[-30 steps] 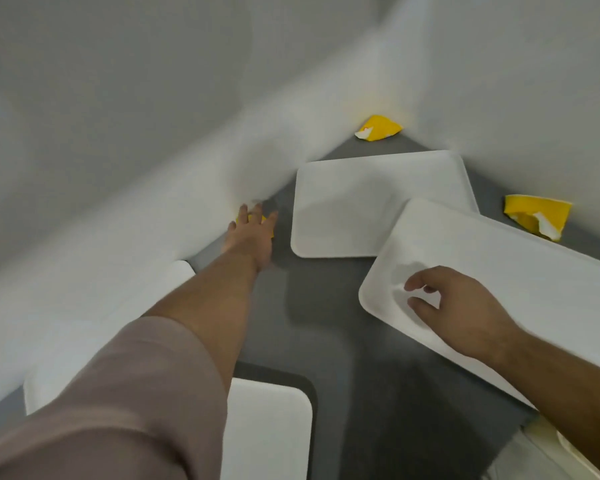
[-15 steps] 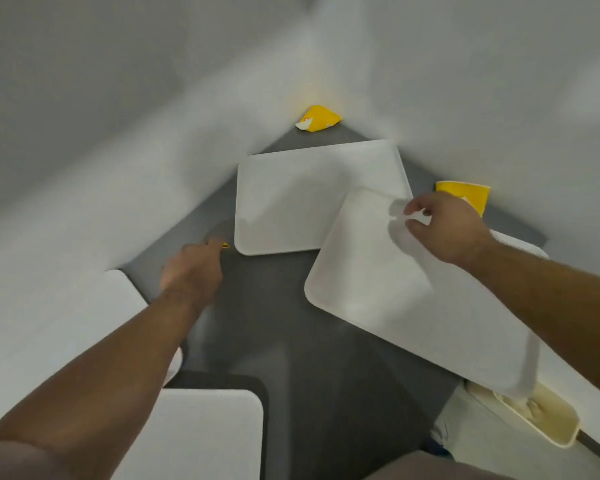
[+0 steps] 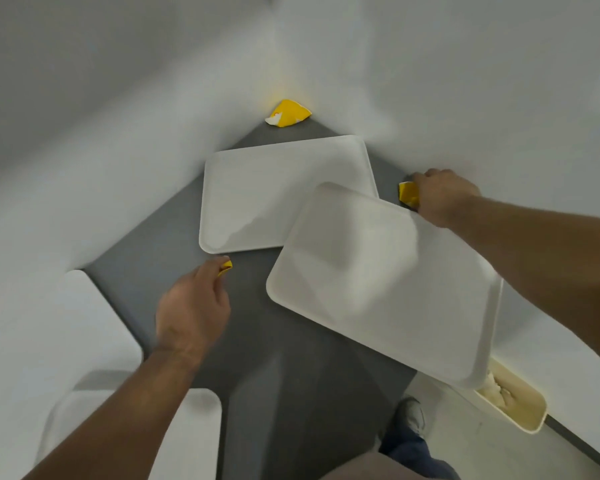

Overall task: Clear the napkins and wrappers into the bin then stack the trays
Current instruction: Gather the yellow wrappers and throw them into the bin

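Wrapper (image 3: 408,193) at right of frame sits under your right hand (image 3: 442,196), fingers closing on it; left hand (image 3: 192,306) pinches a yellow scrap (image 3: 226,266); bin (image 3: 510,400) lies lower right.

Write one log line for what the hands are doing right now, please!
left hand: pinching small yellow wrapper | right hand: on yellow wrapper by wall | corner wrapper: untouched | trays: unstacked | bin: lower right

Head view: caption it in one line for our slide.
Both hands grip yellow wrappers beside two overlapping white trays.
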`<control>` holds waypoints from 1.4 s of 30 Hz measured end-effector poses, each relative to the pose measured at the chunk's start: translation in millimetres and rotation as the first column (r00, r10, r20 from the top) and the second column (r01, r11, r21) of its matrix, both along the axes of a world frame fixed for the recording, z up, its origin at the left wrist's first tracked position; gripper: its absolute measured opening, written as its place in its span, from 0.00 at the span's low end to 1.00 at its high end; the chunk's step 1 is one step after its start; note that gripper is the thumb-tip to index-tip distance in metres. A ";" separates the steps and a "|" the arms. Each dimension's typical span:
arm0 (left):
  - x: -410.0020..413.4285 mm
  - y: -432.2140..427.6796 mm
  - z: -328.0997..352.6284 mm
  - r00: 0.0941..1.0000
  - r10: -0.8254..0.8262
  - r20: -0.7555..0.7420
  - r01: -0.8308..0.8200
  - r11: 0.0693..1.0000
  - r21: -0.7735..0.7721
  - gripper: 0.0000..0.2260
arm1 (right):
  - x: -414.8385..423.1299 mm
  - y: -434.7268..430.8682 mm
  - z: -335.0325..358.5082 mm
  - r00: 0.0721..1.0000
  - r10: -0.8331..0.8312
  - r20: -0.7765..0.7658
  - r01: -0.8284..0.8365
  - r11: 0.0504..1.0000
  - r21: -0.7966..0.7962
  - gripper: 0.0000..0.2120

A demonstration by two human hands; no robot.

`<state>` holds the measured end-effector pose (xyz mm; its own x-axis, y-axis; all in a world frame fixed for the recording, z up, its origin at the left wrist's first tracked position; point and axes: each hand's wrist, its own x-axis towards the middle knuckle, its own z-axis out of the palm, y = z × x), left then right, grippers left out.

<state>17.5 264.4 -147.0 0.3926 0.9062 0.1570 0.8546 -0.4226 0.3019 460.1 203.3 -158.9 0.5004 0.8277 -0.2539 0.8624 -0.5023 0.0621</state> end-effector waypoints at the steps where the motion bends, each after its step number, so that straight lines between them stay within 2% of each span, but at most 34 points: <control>1: 4.3 -6.2 0.8 1.000 -0.018 0.019 0.018 1.000 0.007 0.12 | 0.4 0.2 -0.9 0.999 0.025 0.026 -0.025 1.000 -0.002 0.22; 5: 19.8 -26.6 8.2 0.989 -0.099 0.108 0.097 0.995 0.019 0.11 | 2.4 1.4 -0.5 0.977 0.132 0.166 -0.136 0.991 0.015 0.17; 8: 32.0 -37.0 15.6 0.969 -0.149 0.199 0.157 0.987 -0.028 0.10 | -2.3 -9.1 9.4 0.972 0.155 0.175 -0.190 0.960 0.208 0.13; 10: 42.6 -44.0 20.0 0.949 -0.184 0.257 0.201 0.979 -0.039 0.10 | -6.7 -22.7 18.1 0.983 0.151 0.100 -0.178 0.910 0.374 0.13; 12: 57.5 -51.7 23.8 0.906 -0.250 0.341 0.279 0.959 -0.038 0.09 | -11.7 -40.6 31.1 0.991 0.123 -0.058 -0.080 0.869 0.488 0.11; 16: 101.0 -78.2 33.7 0.786 -0.309 0.536 0.424 0.900 -0.104 0.10 | -11.4 -96.0 54.3 0.958 -0.032 -0.284 0.200 0.784 0.587 0.10; 18: 128.5 -97.4 40.5 0.733 -0.264 0.626 0.482 0.851 -0.207 0.10 | -8.7 -136.7 62.3 0.904 -0.113 -0.412 0.371 0.687 0.625 0.14; 20: 157.9 -119.5 50.1 0.675 -0.193 0.713 0.582 0.733 -0.353 0.09 | -5.3 -181.7 65.8 0.835 -0.154 -0.528 0.508 0.582 0.635 0.21; 22: 186.5 -143.4 55.6 0.641 -0.227 0.733 0.670 0.632 -0.390 0.09 | -2.1 -228.9 63.7 0.761 -0.180 -0.623 0.614 0.512 0.601 0.27; 24: 214.2 -172.4 57.3 0.641 -0.279 0.715 0.699 0.597 -0.394 0.09 | 3.1 -276.9 54.6 0.714 -0.228 -0.662 0.671 0.492 0.554 0.28; 26: 242.2 -205.8 54.7 0.652 -0.284 0.703 0.694 0.597 -0.403 0.08 | 9.6 -325.9 38.9 0.637 -0.273 -0.721 0.750 0.435 0.498 0.20; 28: 269.9 -242.2 47.9 0.673 -0.264 0.691 0.677 0.597 -0.431 0.09 | 15.5 -374.8 19.2 0.509 -0.301 -0.806 0.847 0.341 0.407 0.14; 30: 295.7 -280.6 38.2 0.712 -0.215 0.668 0.639 0.593 -0.490 0.09 | 21.2 -423.3 -2.5 0.393 -0.358 -0.847 0.910 0.281 0.303 0.12; 36: 365.5 -382.4 -25.9 0.853 -0.186 0.487 0.482 0.640 -0.599 0.07 | 43.8 -549.0 -71.5 0.164 -0.468 -0.869 0.983 0.153 0.103 0.14; 39: 392.9 -414.1 -82.6 0.915 -0.067 0.398 0.352 0.618 -0.703 0.07 | 50.5 -586.8 -118.4 0.004 -0.469 -0.883 1.000 0.018 -0.005 0.12; 42: 415.8 -431.5 -153.0 0.931 0.209 0.298 0.139 0.552 -0.822 0.06 | 52.3 -610.4 -177.7 -0.215 -0.422 -0.880 0.976 -0.129 -0.177 0.07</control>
<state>433.3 -167.1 -299.9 0.4392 0.7088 -0.5520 0.6354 0.1893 0.7486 512.5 -407.1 -336.6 0.7098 -0.0907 -0.6986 -0.6784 -0.3551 -0.6432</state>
